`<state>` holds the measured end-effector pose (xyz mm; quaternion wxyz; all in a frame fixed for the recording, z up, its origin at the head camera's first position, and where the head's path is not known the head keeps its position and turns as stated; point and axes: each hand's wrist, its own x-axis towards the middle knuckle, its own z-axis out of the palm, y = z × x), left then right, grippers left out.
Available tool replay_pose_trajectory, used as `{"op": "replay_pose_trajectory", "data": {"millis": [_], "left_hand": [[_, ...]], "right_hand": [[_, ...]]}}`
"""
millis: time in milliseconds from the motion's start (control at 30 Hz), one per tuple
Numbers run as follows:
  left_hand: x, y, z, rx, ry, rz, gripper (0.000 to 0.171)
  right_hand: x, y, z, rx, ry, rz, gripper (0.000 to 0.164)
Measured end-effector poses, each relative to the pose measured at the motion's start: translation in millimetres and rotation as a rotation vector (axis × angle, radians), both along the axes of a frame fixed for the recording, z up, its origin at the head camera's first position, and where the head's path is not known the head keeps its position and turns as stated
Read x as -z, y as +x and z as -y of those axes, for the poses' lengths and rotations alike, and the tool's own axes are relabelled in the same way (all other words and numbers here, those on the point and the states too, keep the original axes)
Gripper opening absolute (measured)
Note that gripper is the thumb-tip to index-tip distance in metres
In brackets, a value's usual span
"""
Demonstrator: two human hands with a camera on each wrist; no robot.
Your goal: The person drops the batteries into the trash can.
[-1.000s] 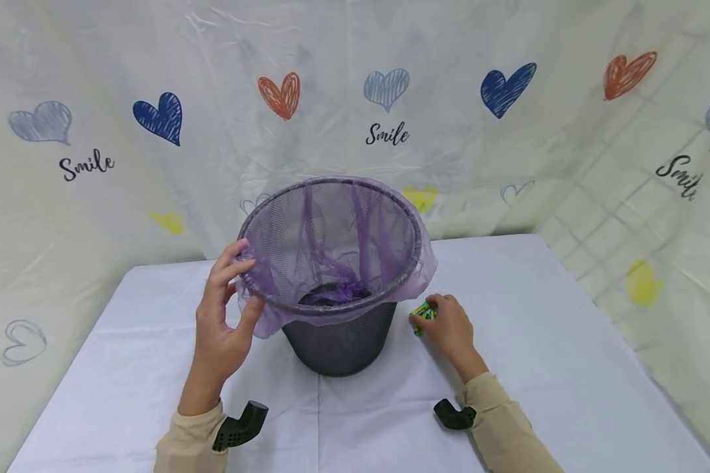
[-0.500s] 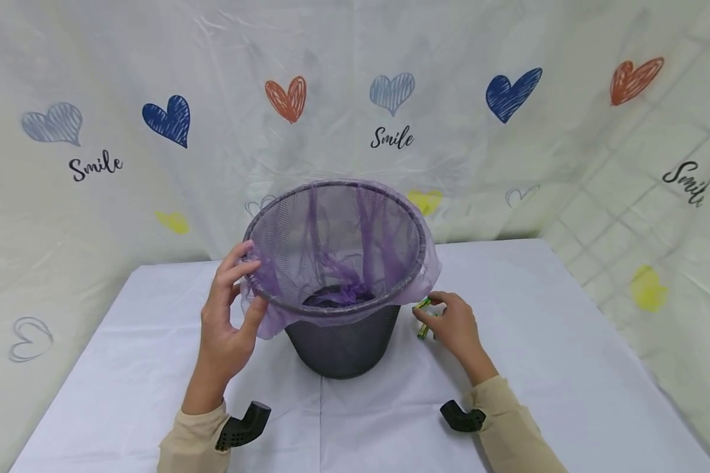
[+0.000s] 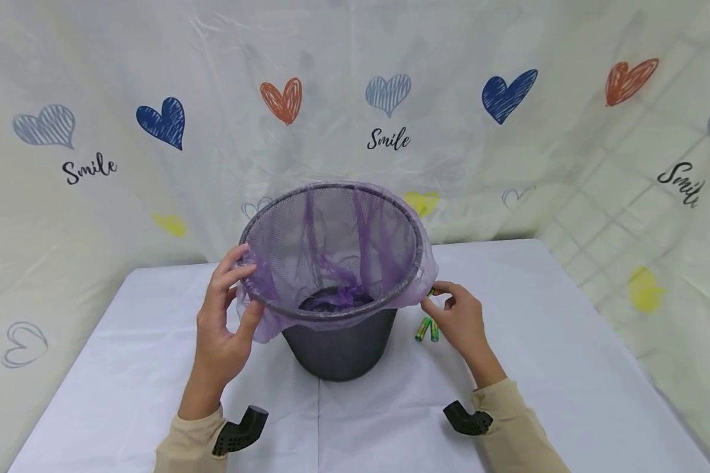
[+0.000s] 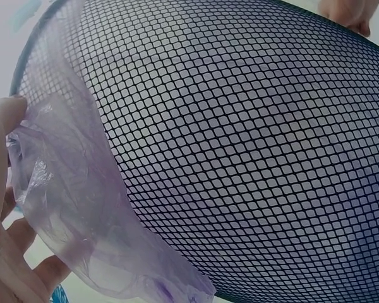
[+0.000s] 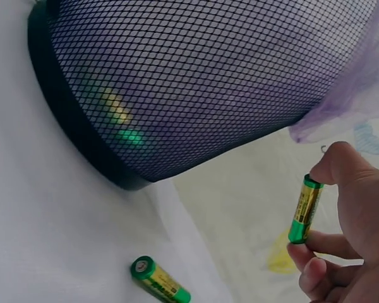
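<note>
A dark mesh wastebasket (image 3: 340, 351) stands on the table, lined with a thin purple bag (image 3: 428, 272) folded over its rim. My left hand (image 3: 221, 332) grips the rim on the left, thumb outside and fingertips over the edge. In the right wrist view, a green and gold battery (image 5: 305, 211) is pinched end to end between thumb and finger of my right hand (image 5: 360, 221). That hand is just right of the basket, below rim height. Two more batteries (image 3: 428, 330) lie on the table beneath it. Through the mesh, yellow and green shapes (image 5: 123, 120) show inside the basket.
A white cloth (image 3: 544, 368) with a centre crease covers the table. Behind and at the right hangs a pale curtain (image 3: 331, 151) printed with hearts and the word Smile. A black wrist mount (image 3: 467, 418) sits on each tan sleeve (image 3: 517, 430).
My right hand has picked one battery out of the small group on the table and raised it toward the basket's rim. My left hand has kept its grip.
</note>
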<state>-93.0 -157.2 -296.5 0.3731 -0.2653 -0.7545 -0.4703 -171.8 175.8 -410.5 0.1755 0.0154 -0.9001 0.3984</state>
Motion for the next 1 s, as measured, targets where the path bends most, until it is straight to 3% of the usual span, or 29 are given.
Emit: {"op": "replay_pose_trajectory", "data": {"millis": [233, 633, 867, 1000], "left_hand": [[3.3, 2.8, 2, -0.008, -0.004, 0.009, 0.039], [-2.5, -3.7, 2, 0.016, 0.004, -0.021, 0.038], [-1.8, -2.7, 2, 0.013, 0.009, -0.025, 0.038], [-0.5, -4.5, 3, 0.023, 0.005, -0.045, 0.040]], "right_hand": [[-14.2, 5.4, -2, 0.015, -0.081, -0.024, 0.028], [-46.3, 12.2, -3, -0.018, -0.277, -0.088, 0.030], [-71.6, 29.3, 7, -0.029, -0.318, -0.074, 0.033], [-73.5, 33.2, 11, -0.042, -0.337, -0.092, 0.032]]}}
